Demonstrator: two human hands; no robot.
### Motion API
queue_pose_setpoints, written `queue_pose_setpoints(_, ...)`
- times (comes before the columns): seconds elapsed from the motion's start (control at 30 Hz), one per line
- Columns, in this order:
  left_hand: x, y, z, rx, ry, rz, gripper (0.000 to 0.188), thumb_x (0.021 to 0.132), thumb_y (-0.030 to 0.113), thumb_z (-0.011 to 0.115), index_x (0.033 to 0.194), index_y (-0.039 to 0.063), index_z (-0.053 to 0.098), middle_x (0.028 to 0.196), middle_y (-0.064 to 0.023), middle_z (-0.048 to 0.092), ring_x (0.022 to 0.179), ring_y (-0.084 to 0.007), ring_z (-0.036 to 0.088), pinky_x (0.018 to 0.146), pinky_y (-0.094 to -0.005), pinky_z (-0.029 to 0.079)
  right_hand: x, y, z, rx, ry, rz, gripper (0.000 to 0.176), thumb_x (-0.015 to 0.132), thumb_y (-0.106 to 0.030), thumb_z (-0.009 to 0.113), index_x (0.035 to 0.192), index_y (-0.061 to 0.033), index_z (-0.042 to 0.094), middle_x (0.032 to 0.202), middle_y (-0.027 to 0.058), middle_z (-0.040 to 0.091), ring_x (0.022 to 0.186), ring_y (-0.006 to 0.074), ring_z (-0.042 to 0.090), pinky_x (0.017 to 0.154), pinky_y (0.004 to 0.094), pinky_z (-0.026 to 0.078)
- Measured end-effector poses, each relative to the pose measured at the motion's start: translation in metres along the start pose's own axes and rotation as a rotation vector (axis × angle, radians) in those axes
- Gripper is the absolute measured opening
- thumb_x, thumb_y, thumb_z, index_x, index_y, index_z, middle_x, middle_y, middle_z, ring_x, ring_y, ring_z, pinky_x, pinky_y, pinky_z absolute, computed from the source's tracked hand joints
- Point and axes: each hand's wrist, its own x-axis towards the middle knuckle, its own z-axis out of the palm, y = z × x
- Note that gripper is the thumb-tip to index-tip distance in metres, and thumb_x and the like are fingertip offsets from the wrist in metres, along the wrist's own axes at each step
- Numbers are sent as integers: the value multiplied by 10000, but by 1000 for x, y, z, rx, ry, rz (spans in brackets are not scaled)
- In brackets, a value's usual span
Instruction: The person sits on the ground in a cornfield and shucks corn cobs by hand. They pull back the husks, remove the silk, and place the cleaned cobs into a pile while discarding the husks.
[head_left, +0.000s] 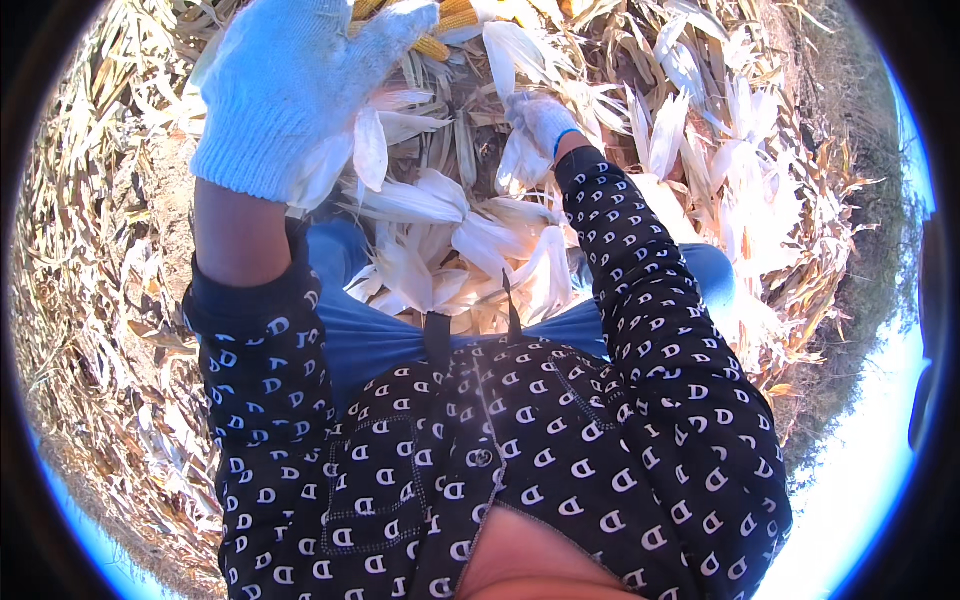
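My left hand (289, 90), in a white knitted glove, is raised large at the upper left. Its thumb stands apart, and its fingertips run past the top edge. Beside and beyond the thumb lie yellow corn cobs (431, 46), partly hidden by this hand. Farther right, my right hand (536, 120) wears a white glove with a blue cuff edge. Its fingers are curled where a pale corn husk (501, 60) meets them; the exact grip is hard to see. Loose corn husks (480, 232) lie on the ground between my knees.
Dry corn stalks and leaves (97, 247) cover the ground at left. More pale husks (757, 195) are heaped at right, brightly sunlit. My legs in blue trousers (367, 326) frame the husks in front of me. Brush (862, 247) stands along the far right.
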Motion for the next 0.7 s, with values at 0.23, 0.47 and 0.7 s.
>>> queue_pose_setpoints(0.23, -9, -58, 23, 215, -107, 57, 414, 941, 358, 739, 1231, 65, 702, 1157, -163, 724, 1018, -326, 712, 903, -386, 554, -53, 166, 20, -919, -37, 234, 490, 1028, -386, 474, 1373, -69, 616, 1374, 282, 604, 1249, 430, 613, 1056, 496, 485)
queue_pose_setpoints(0.47, 1, -41, 27, 201, -209, -14, 455, 938, 380, 743, 1239, 44, 683, 1139, -173, 722, 990, -307, 712, 886, -378, 554, -56, 88, 48, -294, 459, 396, 748, 858, -546, 681, 1379, -14, 602, 1366, 292, 617, 1285, 433, 585, 1082, 441, 453)
queue_pose_setpoints(0.7, -3, -41, 30, 216, -317, -48, 464, 940, 384, 736, 1246, 40, 675, 1167, -176, 715, 1018, -336, 706, 894, -392, 553, -15, 132, 57, -974, -91, -56, 314, 952, -236, 629, 1243, -136, 690, 1161, 210, 732, 1143, 411, 679, 964, 456, 538)
